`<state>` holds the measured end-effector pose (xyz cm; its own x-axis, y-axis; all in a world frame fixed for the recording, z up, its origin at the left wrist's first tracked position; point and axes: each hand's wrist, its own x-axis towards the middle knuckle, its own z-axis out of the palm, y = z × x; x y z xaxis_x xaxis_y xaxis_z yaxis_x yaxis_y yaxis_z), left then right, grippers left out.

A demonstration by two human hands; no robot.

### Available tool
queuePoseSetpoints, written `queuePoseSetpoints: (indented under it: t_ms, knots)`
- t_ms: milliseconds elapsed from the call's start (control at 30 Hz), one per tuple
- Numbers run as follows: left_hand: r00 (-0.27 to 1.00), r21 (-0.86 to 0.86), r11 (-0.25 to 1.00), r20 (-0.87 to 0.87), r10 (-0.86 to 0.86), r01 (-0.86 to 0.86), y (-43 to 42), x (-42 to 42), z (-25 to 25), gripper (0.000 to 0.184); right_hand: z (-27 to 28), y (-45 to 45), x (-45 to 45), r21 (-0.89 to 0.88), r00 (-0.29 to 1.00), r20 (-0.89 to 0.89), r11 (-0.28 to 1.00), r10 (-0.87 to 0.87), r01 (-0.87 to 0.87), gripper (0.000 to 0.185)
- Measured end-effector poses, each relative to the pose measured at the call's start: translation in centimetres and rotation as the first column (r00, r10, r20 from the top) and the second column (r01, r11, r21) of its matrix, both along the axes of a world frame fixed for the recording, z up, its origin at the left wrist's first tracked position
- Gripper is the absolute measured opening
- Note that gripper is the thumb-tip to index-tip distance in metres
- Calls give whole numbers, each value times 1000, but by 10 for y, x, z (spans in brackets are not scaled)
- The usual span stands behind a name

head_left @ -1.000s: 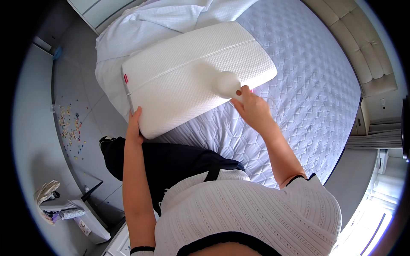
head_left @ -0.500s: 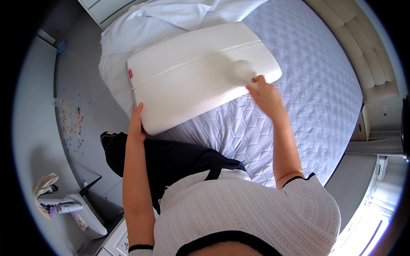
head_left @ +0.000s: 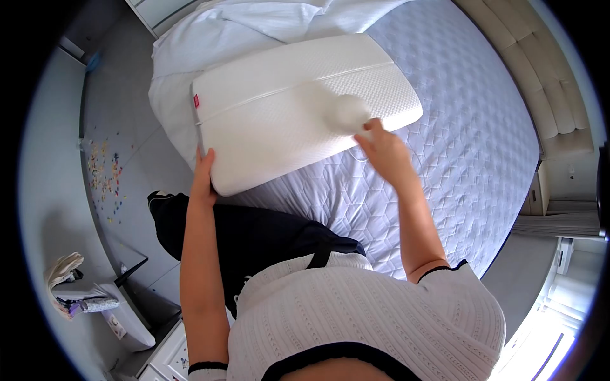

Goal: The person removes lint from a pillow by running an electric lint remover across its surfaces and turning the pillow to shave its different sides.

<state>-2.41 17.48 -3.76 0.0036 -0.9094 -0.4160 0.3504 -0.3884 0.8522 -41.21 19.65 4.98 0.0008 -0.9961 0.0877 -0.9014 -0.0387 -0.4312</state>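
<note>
A white rectangular pillow (head_left: 267,108) with a red tag and a seam line lies on the bed. At its near left corner, my left hand (head_left: 203,181) grips the edge, thumb on the side and the other fingers partly hidden. My right hand (head_left: 386,149) is closed around the handle of a white round-headed tool, which looks like a lint remover (head_left: 351,113). Its head is over the pillow's right half, blurred by motion; whether it presses on the fabric I cannot tell. Below it, a thin white loop (head_left: 358,154) shows against the bed.
A grey-blue quilted cover (head_left: 470,127) spreads over the bed. White bedding (head_left: 241,28) is bunched beyond the pillow. Small colourful pieces (head_left: 105,171) are scattered on the grey floor at left. A padded headboard (head_left: 527,63) stands at right, and a white chair (head_left: 130,320) at lower left.
My right hand has moved the round-headed tool a little to the left across the pillow. My left hand keeps its hold on the corner. The whole view has shifted slightly.
</note>
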Motion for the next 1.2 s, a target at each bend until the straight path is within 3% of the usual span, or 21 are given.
queuePoseSetpoints:
  t_ms: [67,133,167,200,267,400,633,733,833,933,1000,1167,1200]
  knots:
    - [1000,3,1000,-2,2,-2,-1,1,-1,77,7,10,38,43,984,-22,983,179,-178,38]
    - [999,-13,999,-11,32,-32,-1,-1,-2,75,20,17,73,292,977,84,932,197,-213,41]
    - [1000,-16,1000,-14,26,-26,-1,-2,-2,75,13,21,83,268,952,127,914,280,-305,40]
    - [999,-9,1000,-29,29,-30,0,-2,-1,75,3,28,93,93,924,186,930,335,-356,38]
    - [999,0,1000,-45,31,-31,-1,1,-5,74,9,29,106,184,927,175,914,333,-362,38]
    - [999,-22,1000,-52,17,-18,0,3,-7,75,7,21,92,194,931,152,914,332,-358,40]
    - [999,-3,999,31,41,-41,2,-6,7,82,11,-9,2,72,999,-41,997,-1,4,38]
    - [997,3,1000,76,30,-30,4,-9,17,87,15,-23,-40,78,971,-68,969,-227,232,41]
    - [995,-8,1000,95,8,-7,6,-9,19,94,4,-34,-69,24,944,-102,948,-315,318,44]
    - [995,-35,999,97,2,1,5,-5,14,98,-4,-33,-59,10,951,-98,955,-294,296,44]
    - [998,-74,997,61,31,-27,6,-4,14,97,13,-28,-22,125,967,11,960,-253,250,44]
    - [999,-234,972,30,38,-30,5,-4,16,92,-1,-19,52,-21,988,124,996,92,-90,40]
    - [999,-263,964,-3,36,-36,3,-4,16,90,6,-16,67,22,985,126,992,121,-125,40]
